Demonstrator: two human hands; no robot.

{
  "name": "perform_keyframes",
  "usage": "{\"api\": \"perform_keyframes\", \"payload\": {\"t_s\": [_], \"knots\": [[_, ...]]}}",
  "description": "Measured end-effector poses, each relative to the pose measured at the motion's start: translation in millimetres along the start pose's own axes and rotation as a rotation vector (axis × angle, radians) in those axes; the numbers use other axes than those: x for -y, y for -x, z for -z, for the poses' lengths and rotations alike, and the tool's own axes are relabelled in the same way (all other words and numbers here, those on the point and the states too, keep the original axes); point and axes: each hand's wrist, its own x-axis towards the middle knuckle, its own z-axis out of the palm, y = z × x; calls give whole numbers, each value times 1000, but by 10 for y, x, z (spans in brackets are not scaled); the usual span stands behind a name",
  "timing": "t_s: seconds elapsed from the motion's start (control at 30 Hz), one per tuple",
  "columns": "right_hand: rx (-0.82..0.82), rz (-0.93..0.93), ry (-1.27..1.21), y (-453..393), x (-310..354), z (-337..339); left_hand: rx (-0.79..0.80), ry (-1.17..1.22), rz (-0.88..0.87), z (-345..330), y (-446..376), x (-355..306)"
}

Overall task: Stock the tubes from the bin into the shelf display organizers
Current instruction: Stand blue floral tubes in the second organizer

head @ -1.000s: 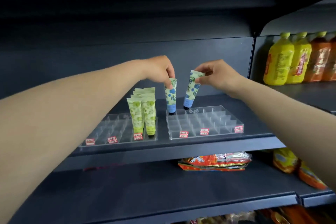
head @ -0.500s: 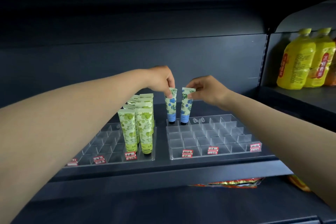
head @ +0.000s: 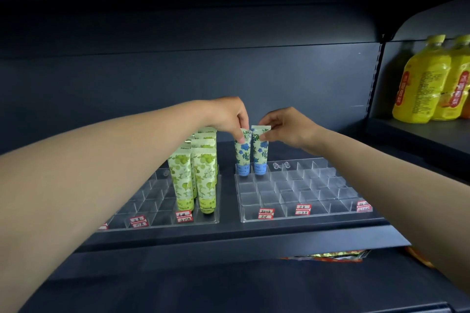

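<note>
Under the left grip [head: 229,117], whose fingers pinch the crimped top of one blue-flowered tube [head: 243,152], and under the right grip [head: 284,127], which pinches the top of a second blue-flowered tube [head: 260,151], lies the back row of the right-hand clear organizer [head: 305,216]. Both tubes stand upright, cap down, side by side and just about touching, with their blue caps already down among the dividers of the two back-left cells. The step in hand looks like seating this pair. Next, each grip should likely press its tube straight down until the cap bottoms, then let go without tipping the neighbour.

Left of the left grip sits the other clear organizer [head: 142,223]. Its right-hand columns hold a cluster of green-flowered tubes [head: 193,175], standing cap down in rows running from front to back; the cells further left show nothing in them. Small red-and-white price labels [head: 265,213] line the front edges of both organizers.

Right of the right grip, the remaining cells of the right-hand organizer hold no tubes. Further right, on the neighbouring shelf bay, stand yellow bottles [head: 422,83]. The bin is not in view.
</note>
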Motion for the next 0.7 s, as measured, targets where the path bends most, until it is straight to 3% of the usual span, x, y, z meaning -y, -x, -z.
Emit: {"api": "perform_keyframes", "payload": {"t_s": [0.7], "knots": [[-32, 25, 216, 78, 131, 139, -110, -6, 49, 141, 89, -88]]}}
